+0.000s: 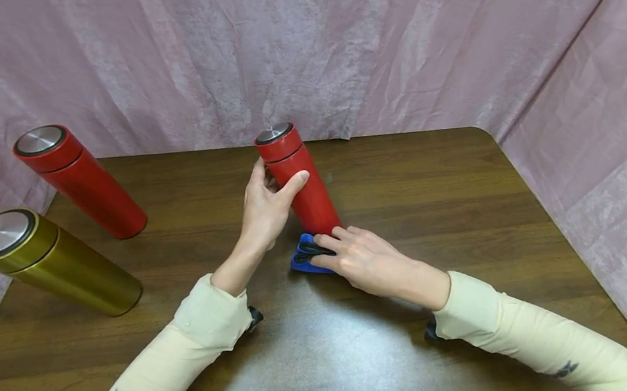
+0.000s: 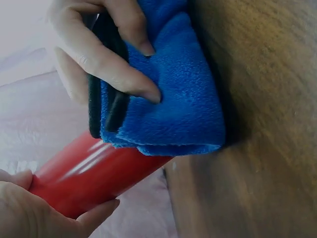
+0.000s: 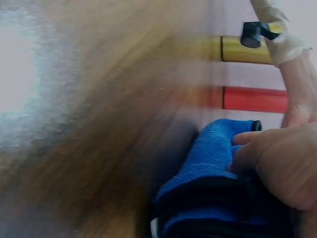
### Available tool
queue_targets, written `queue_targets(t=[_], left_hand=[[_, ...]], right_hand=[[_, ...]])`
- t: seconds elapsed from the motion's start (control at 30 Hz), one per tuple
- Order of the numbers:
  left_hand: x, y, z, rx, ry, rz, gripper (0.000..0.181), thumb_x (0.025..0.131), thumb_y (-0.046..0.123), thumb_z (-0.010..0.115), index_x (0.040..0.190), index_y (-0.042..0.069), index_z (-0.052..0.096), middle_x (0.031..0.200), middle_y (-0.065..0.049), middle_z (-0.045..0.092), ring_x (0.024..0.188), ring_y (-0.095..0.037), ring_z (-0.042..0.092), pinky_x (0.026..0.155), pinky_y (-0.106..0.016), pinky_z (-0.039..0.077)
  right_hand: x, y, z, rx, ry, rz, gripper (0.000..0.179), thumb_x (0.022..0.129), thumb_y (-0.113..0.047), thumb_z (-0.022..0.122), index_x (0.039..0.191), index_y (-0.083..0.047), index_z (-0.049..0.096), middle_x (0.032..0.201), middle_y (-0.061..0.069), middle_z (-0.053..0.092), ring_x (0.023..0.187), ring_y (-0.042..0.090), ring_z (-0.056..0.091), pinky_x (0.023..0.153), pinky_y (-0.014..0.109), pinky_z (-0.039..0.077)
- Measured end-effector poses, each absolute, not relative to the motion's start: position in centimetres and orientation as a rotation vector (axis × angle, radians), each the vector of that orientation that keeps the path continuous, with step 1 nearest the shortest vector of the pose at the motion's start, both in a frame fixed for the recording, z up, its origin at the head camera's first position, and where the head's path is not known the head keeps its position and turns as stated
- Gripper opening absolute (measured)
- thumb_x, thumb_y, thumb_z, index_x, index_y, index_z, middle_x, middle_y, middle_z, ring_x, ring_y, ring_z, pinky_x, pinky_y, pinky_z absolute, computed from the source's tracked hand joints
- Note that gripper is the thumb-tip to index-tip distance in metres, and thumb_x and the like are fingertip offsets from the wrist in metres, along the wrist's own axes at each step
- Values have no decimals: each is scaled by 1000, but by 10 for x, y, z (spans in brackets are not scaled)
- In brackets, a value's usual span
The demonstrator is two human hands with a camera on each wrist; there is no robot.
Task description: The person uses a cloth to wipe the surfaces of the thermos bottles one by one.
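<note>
A red thermos flask (image 1: 317, 201) with a steel-topped lid stands slightly tilted in the head view, near the middle of the table. My left hand (image 1: 265, 207) grips its upper body, thumb across the front. At the flask's foot is a folded blue cloth (image 2: 178, 99) with black edging, plush in texture. My right hand (image 1: 370, 263) holds this cloth against the lower part of the flask, fingertips pressing into the fabric in the left wrist view. The cloth hides the flask's base there. In the right wrist view the fingers grip the cloth (image 3: 210, 148) from the side.
Another red thermos flask (image 1: 95, 191) stands at the back left of the wooden table (image 1: 437, 207). A gold thermos flask (image 1: 72, 268) is nearer, at the left. Pink curtains (image 1: 302, 48) hang behind the table and along its sides.
</note>
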State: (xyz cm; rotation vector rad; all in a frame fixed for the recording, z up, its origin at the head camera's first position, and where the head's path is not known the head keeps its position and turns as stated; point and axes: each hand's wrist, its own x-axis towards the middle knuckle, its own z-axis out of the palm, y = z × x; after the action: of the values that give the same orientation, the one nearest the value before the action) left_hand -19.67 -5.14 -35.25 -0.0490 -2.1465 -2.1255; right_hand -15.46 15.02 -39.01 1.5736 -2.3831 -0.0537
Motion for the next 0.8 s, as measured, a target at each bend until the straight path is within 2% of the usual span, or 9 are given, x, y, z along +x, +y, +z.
queue_targets(t=[0.1, 0.27, 0.37, 0.47, 0.53, 0.7, 0.8], left_hand=[[-196, -54, -356, -9, -2074, -2149, 63, 96, 21, 75, 150, 10, 44, 130, -12, 64, 115, -23, 65, 97, -40, 56], [-196, -59, -351, 59, -1856, -2250, 59, 96, 16, 74, 147, 8, 46, 126, -12, 65, 111, -22, 66, 89, -38, 60], [-196, -64, -345, 66, -1697, -2321, 54, 96, 13, 73, 144, 8, 48, 126, -11, 63, 110, -23, 66, 86, -37, 61], [-195, -70, -342, 83, -1557, -2373, 48, 97, 11, 72, 139, 8, 50, 125, -11, 62, 109, -25, 66, 83, -35, 61], [-194, -75, -340, 100, -1485, -2398, 45, 97, 12, 72, 137, 8, 51, 125, -11, 62, 107, -27, 66, 81, -35, 61], [-190, -82, -338, 137, -1350, -2467, 43, 99, 16, 70, 137, 9, 50, 130, -11, 60, 107, -27, 64, 83, -40, 58], [-187, -83, -337, 166, -1293, -2527, 44, 101, 19, 69, 139, 11, 48, 131, -11, 60, 106, -26, 65, 87, -42, 56]], right_hand=[[-155, 155, -386, 1583, -2429, 67, 36, 88, -1, 75, 121, -17, 75, 127, 10, 64, 93, 26, 63, 76, 35, 57], [-153, 177, -376, 1525, -2592, 584, 38, 93, -3, 74, 128, -18, 73, 137, 12, 62, 118, 26, 64, 93, 41, 58], [-148, 192, -373, 1398, -2603, 957, 40, 95, -4, 74, 133, -18, 70, 137, 10, 61, 117, 22, 64, 89, 38, 59], [-143, 202, -373, 1188, -2549, 1275, 42, 95, -1, 73, 134, -15, 69, 129, 7, 63, 106, 19, 63, 81, 30, 58], [-141, 206, -374, 982, -2489, 1463, 43, 95, 2, 72, 135, -11, 67, 126, 9, 63, 104, 20, 62, 81, 27, 58], [-138, 201, -377, 452, -2246, 1868, 44, 99, 3, 65, 142, -2, 57, 138, 17, 56, 116, 25, 61, 89, 27, 58], [-137, 193, -380, 319, -2105, 1968, 44, 100, 4, 64, 142, 1, 52, 142, 17, 52, 120, 26, 59, 91, 27, 58]])
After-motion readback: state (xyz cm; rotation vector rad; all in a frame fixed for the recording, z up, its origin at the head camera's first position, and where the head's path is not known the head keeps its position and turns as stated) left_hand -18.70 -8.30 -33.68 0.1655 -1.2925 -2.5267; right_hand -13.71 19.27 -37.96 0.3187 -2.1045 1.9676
